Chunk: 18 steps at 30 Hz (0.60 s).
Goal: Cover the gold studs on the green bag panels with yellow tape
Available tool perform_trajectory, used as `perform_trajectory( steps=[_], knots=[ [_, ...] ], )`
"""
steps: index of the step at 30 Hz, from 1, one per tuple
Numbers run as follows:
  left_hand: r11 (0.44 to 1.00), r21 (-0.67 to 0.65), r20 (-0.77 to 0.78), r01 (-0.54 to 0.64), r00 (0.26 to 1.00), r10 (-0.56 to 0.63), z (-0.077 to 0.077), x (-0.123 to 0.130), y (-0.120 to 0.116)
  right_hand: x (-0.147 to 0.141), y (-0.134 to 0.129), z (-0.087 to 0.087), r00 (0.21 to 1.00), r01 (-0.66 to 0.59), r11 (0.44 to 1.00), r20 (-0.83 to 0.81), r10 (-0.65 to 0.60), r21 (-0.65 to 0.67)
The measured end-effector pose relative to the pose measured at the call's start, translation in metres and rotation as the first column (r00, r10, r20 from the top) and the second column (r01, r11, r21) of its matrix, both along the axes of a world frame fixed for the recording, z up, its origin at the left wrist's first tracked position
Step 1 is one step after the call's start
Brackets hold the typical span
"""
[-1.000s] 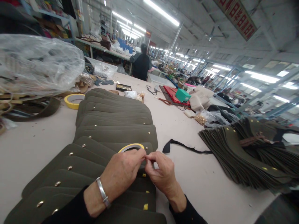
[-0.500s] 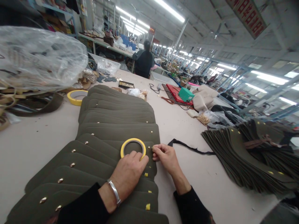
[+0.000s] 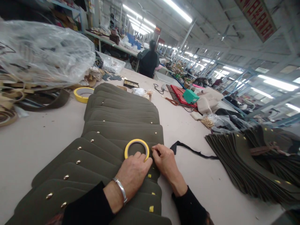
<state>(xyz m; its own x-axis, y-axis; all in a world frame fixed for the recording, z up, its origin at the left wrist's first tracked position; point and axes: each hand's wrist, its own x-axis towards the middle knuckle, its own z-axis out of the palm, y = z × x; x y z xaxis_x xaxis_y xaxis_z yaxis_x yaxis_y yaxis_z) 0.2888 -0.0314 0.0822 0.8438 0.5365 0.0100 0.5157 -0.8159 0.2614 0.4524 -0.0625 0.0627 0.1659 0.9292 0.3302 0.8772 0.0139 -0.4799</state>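
Observation:
Dark olive panels (image 3: 122,130) lie overlapped in a long fanned row, with gold studs (image 3: 78,162) along their left side and some on the right. My left hand (image 3: 134,170), wearing a silver bracelet, is closed on the near rim of a roll of yellow tape (image 3: 126,149) resting on the panels. Just right of the roll, my right hand (image 3: 165,161) pinches at a panel's right edge; whatever sits between its fingertips is too small to make out. Small yellow tape pieces (image 3: 151,208) stick to the nearer panels below the hands.
A second yellow tape roll (image 3: 82,94) lies at the row's far left, near a large clear plastic bag (image 3: 51,53). Bundled olive panels (image 3: 243,162) are on the right, with a black strip (image 3: 194,151) beside them. Farther back are a green box (image 3: 190,96) and a person (image 3: 148,62).
My right fingertips have moved slightly left onto the panel edge, covering the stud that showed beside them. My left hand keeps its hold on the tape roll. The whole view has shifted a little.

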Motion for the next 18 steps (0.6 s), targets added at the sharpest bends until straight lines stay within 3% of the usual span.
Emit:
perform_trajectory(
  steps=[4,7,9,12,14,16,18],
  knots=[
    [1.000,-0.005,-0.005,0.004,1.000,-0.004,0.002,0.000,0.000,0.001,0.004,0.001,0.998,0.060,0.997,-0.029,-0.061,-0.048],
    [1.000,-0.006,-0.002,-0.003,1.000,0.003,0.004,0.000,-0.001,0.007,0.000,0.004,0.975,0.143,0.985,-0.160,-0.156,-0.092],
    [1.000,0.000,0.007,-0.009,1.000,0.009,0.004,0.000,-0.001,0.013,-0.007,0.005,0.969,0.140,0.989,-0.196,-0.149,-0.056],
    [1.000,0.017,0.022,-0.012,1.000,0.012,0.004,0.000,-0.001,0.021,-0.016,0.007,0.997,-0.073,0.995,0.015,0.072,0.068],
    [0.999,0.028,0.029,-0.014,1.000,0.013,0.004,0.001,-0.001,0.022,-0.017,0.008,0.949,-0.241,0.968,0.225,0.221,0.066],
    [0.999,0.035,0.039,-0.010,0.999,0.009,0.003,0.001,-0.001,0.020,-0.014,0.011,0.882,-0.312,0.950,0.375,0.284,0.013],
    [1.000,0.030,0.057,-0.002,0.998,0.001,0.001,-0.001,-0.001,0.015,-0.008,0.016,0.830,-0.302,0.951,0.474,0.294,-0.062]
  ],
)
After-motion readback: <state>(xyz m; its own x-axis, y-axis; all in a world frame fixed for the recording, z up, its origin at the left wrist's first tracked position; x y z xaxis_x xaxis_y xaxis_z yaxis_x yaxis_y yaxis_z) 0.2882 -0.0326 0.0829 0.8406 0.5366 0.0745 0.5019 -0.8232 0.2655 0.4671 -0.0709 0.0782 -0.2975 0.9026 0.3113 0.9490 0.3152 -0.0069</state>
